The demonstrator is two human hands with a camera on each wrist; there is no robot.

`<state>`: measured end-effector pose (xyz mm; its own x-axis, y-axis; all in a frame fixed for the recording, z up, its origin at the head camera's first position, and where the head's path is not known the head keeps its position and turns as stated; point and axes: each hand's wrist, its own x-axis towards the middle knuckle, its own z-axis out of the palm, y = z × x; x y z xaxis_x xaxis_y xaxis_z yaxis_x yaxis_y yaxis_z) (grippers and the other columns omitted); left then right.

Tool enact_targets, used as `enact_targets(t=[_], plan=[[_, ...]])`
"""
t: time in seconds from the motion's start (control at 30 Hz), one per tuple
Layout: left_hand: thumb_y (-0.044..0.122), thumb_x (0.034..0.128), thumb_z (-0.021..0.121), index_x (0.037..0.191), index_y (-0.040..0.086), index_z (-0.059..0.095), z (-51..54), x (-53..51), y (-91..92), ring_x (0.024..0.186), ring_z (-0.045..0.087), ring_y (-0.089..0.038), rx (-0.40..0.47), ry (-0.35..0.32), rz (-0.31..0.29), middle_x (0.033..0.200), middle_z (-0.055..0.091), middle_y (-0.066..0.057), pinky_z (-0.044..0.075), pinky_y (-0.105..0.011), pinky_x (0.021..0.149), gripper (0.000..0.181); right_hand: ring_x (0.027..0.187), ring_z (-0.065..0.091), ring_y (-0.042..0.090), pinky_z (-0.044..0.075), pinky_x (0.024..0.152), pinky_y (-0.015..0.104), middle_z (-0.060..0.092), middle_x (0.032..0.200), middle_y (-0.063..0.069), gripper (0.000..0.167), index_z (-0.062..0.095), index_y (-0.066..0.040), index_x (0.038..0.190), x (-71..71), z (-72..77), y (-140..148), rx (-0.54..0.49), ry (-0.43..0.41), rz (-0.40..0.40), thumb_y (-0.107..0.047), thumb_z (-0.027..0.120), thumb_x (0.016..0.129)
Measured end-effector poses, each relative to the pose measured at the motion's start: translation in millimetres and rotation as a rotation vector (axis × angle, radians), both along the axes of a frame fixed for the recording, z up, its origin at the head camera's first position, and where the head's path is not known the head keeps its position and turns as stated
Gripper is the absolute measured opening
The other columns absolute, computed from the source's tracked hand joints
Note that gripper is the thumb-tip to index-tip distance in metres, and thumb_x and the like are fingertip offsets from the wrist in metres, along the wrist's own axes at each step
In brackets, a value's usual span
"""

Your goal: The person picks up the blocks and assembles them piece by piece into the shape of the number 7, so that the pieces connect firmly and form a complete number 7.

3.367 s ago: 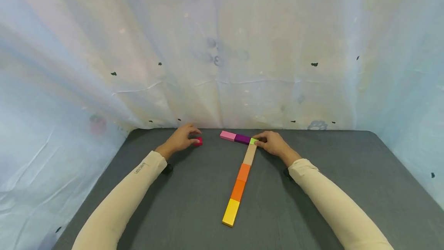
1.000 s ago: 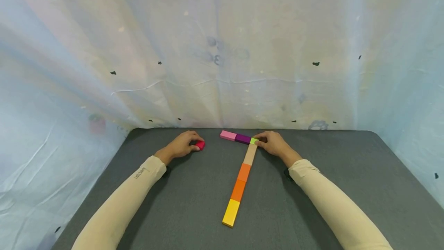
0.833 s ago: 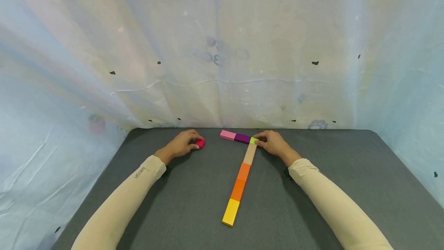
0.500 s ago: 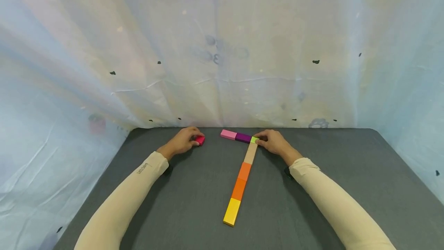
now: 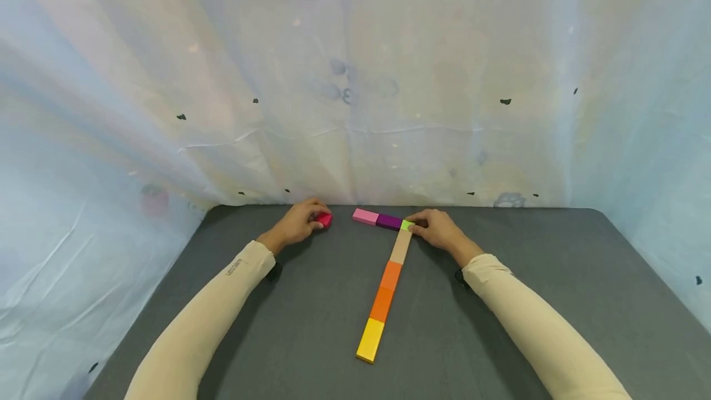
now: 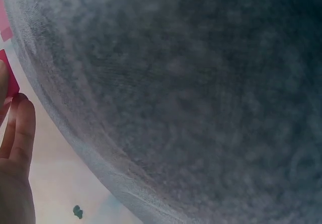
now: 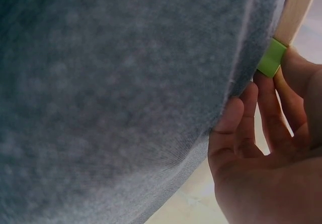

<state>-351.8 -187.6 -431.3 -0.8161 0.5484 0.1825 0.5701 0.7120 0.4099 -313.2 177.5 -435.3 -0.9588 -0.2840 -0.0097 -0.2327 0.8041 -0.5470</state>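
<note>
My left hand [image 5: 299, 222] pinches a small red block [image 5: 324, 220] between thumb and fingers near the table's far edge. The left wrist view catches the red block [image 6: 11, 75] at its left border, with a pink block beyond it. Thumb and fingers of my right hand [image 5: 439, 229] pinch a lime green block [image 5: 407, 225]. That block sits at a corner: a purple block [image 5: 389, 221] and a pink block [image 5: 365, 216] extend left of it. Toward me from it runs a line of a bare-wood block [image 5: 401, 247], two orange blocks [image 5: 386, 289] and a yellow block [image 5: 370, 339].
The blocks lie on a dark grey table [image 5: 311, 326]. A pale printed curtain [image 5: 422, 79] hangs right behind the far edge and continues down both sides. A gap of table separates the red block from the pink one.
The left hand has closed its fingers on the red block, which turned a little and moved right, toward the pink block. My right hand and the line of blocks stay put.
</note>
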Motion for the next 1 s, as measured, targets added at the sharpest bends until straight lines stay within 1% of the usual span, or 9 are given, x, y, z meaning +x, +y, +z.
enact_targets(t=[0.13, 0.23, 0.3, 0.47, 0.53, 0.77, 0.87, 1.0], plan=[[0.004, 0.0897, 0.071, 0.121, 0.005, 0.069, -0.6, -3.0, 3.1, 0.102, 0.06, -0.026, 0.01, 0.02, -0.001, 0.123, 0.062, -0.01, 0.051, -0.044, 0.09, 0.031, 0.1, 0.065, 0.025, 0.053, 0.086, 0.043, 0.068, 0.122, 0.013, 0.034, 0.066, -0.012, 0.132, -3.1, -1.6, 1.0, 0.002, 0.006, 0.003, -0.024, 0.06, 0.1], [0.003, 0.0889, 0.071, 0.12, 0.004, 0.07, -1.0, -4.1, 5.6, 0.1, 0.059, -0.025, 0.004, 0.033, -0.003, 0.118, 0.063, -0.011, 0.05, -0.044, 0.089, 0.032, 0.096, 0.065, 0.022, 0.053, 0.083, 0.041, 0.069, 0.119, 0.012, 0.034, 0.066, -0.012, 0.131, -4.0, -3.5, 1.0, 0.003, 0.005, 0.011, -0.025, 0.061, 0.1], [0.003, 0.0891, 0.071, 0.121, 0.003, 0.069, -1.2, -4.7, 8.4, 0.101, 0.059, -0.025, -0.002, 0.036, -0.008, 0.117, 0.063, -0.012, 0.05, -0.045, 0.09, 0.032, 0.094, 0.064, 0.021, 0.053, 0.082, 0.04, 0.07, 0.117, 0.011, 0.034, 0.067, -0.013, 0.131, -3.6, -4.3, 0.9, 0.002, 0.008, 0.01, -0.025, 0.061, 0.1], [0.004, 0.0919, 0.068, 0.125, 0.004, 0.068, -0.5, -5.3, 17.3, 0.109, 0.057, -0.027, 0.007, -0.016, -0.006, 0.122, 0.061, -0.012, 0.048, -0.045, 0.096, 0.033, 0.096, 0.065, 0.022, 0.053, 0.083, 0.041, 0.07, 0.118, 0.011, 0.034, 0.067, -0.013, 0.131, -1.4, -4.8, 0.6, -0.005, 0.01, 0.011, -0.024, 0.061, 0.099], [0.005, 0.0928, 0.068, 0.126, 0.004, 0.067, -0.7, -6.1, 20.4, 0.111, 0.057, -0.028, 0.011, -0.026, -0.001, 0.123, 0.06, -0.012, 0.048, -0.045, 0.097, 0.033, 0.095, 0.066, 0.022, 0.053, 0.082, 0.041, 0.07, 0.118, 0.011, 0.034, 0.067, -0.013, 0.131, -1.1, -4.4, 0.4, -0.005, 0.012, 0.018, -0.025, 0.061, 0.1], [0.005, 0.0927, 0.068, 0.129, 0.003, 0.066, 0.1, -13.5, 28.1, 0.112, 0.059, -0.03, -0.001, 0.042, -0.018, 0.121, 0.061, -0.013, 0.048, -0.046, 0.099, 0.036, 0.095, 0.065, 0.021, 0.053, 0.082, 0.041, 0.07, 0.118, 0.011, 0.034, 0.067, -0.013, 0.131, -1.5, -0.4, 1.3, 0.0, 0.018, 0.012, -0.025, 0.061, 0.1], [0.006, 0.0927, 0.068, 0.13, 0.003, 0.065, -0.5, -15.0, 32.6, 0.111, 0.059, -0.03, -0.001, 0.051, -0.017, 0.122, 0.061, -0.014, 0.049, -0.045, 0.097, 0.038, 0.097, 0.065, 0.023, 0.053, 0.084, 0.043, 0.07, 0.119, 0.012, 0.033, 0.067, -0.012, 0.13, -0.1, 0.0, 2.6, 0.003, 0.022, 0.006, -0.024, 0.061, 0.1], [0.005, 0.0922, 0.068, 0.129, 0.003, 0.066, -3.0, -15.1, 38.9, 0.109, 0.059, -0.028, -0.007, 0.044, -0.01, 0.121, 0.061, -0.014, 0.049, -0.045, 0.097, 0.037, 0.103, 0.065, 0.026, 0.052, 0.088, 0.045, 0.069, 0.122, 0.014, 0.034, 0.066, -0.011, 0.131, 2.4, -2.8, 3.0, 0.011, 0.013, 0.01, -0.023, 0.06, 0.1]])
